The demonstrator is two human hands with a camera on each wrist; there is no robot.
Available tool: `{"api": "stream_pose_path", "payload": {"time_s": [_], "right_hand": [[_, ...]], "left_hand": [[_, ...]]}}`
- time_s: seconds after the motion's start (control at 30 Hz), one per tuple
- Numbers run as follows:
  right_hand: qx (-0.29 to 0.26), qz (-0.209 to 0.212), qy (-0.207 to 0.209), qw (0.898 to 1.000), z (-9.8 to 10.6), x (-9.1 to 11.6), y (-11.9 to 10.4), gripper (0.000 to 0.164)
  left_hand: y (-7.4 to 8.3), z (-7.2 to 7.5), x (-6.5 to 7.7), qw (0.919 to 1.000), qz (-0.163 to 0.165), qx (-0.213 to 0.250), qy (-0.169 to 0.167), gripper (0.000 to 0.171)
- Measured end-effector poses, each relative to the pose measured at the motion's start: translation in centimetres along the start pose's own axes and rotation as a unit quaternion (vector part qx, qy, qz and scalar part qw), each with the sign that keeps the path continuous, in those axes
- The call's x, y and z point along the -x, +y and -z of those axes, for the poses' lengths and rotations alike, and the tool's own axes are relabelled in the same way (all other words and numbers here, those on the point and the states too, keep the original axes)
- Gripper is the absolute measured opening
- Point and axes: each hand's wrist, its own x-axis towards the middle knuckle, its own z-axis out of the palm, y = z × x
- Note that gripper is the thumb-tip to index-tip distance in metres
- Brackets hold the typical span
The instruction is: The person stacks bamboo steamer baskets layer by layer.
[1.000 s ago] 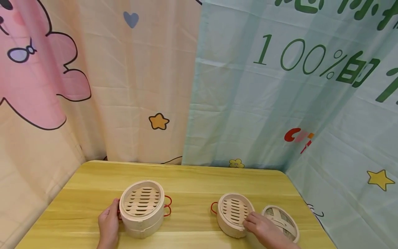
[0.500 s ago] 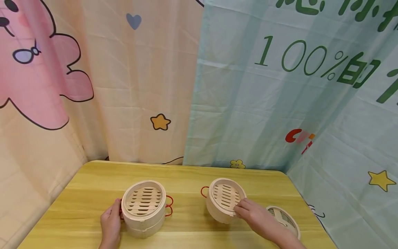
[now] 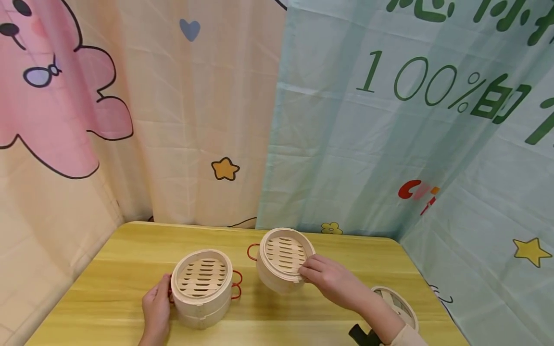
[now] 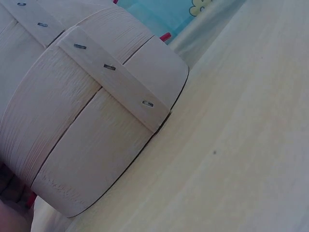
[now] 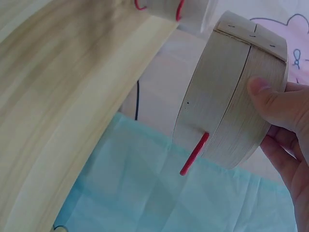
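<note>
Two bamboo steamer baskets (image 3: pixel 203 307) stand stacked at the table's left, slatted floor facing up, with red loop handles on their right side. My left hand (image 3: pixel 157 307) holds the stack's left side by the handles, most of its fingers hidden behind it. A third bamboo steamer basket (image 3: pixel 277 281) is raised above the table just right of the stack, slightly tilted. My right hand (image 3: pixel 331 278) pinches its right rim; in the right wrist view the thumb (image 5: pixel 277 104) lies on the basket's side wall. A red handle (image 3: pixel 252 252) sticks out on its left.
A round woven bamboo lid (image 3: pixel 400 305) lies on the right of the wooden table (image 3: pixel 108 288), partly behind my right forearm. A black strap piece (image 3: pixel 363 335) shows under that forearm. Printed curtains (image 3: pixel 207 120) hang behind the table and at both sides.
My right hand has lifted the single steamer basket off the table beside the lid and carried it left and away from me, toward the stack. My left hand stays at the stack.
</note>
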Motion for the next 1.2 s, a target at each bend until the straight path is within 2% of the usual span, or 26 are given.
{"api": "stream_pose_path", "payload": {"time_s": [0.13, 0.3, 0.53, 0.73, 0.97, 1.2], "right_hand": [[0.009, 0.021, 0.003, 1.000, -0.4, -1.7, -0.1, 0.018], [0.019, 0.042, -0.015, 0.999, -1.2, -3.9, -0.1, 0.016], [0.042, 0.099, -0.028, 0.994, -2.7, -7.0, 0.1, 0.016], [0.021, 0.105, -0.042, 0.993, -4.1, -8.6, -0.2, 0.017], [0.004, 0.111, -0.057, 0.992, -5.5, -10.4, -0.4, 0.019], [-0.003, 0.130, -0.056, 0.990, -6.5, -11.7, -0.9, 0.015]], "left_hand": [[-0.1, 0.0, -0.1, 0.9999, -0.009, 0.010, 0.000, 0.021], [-0.2, 0.1, -0.1, 0.9996, -0.021, 0.017, -0.002, 0.021], [-0.2, 0.1, -0.2, 0.9997, -0.023, 0.006, 0.003, 0.023], [-0.1, 0.0, -0.1, 0.9996, -0.025, -0.005, 0.007, 0.028], [0.1, 0.0, 0.0, 0.9995, -0.033, 0.001, 0.001, 0.026], [0.0, 0.0, -0.1, 0.9995, -0.025, -0.014, 0.010, 0.037]]}}
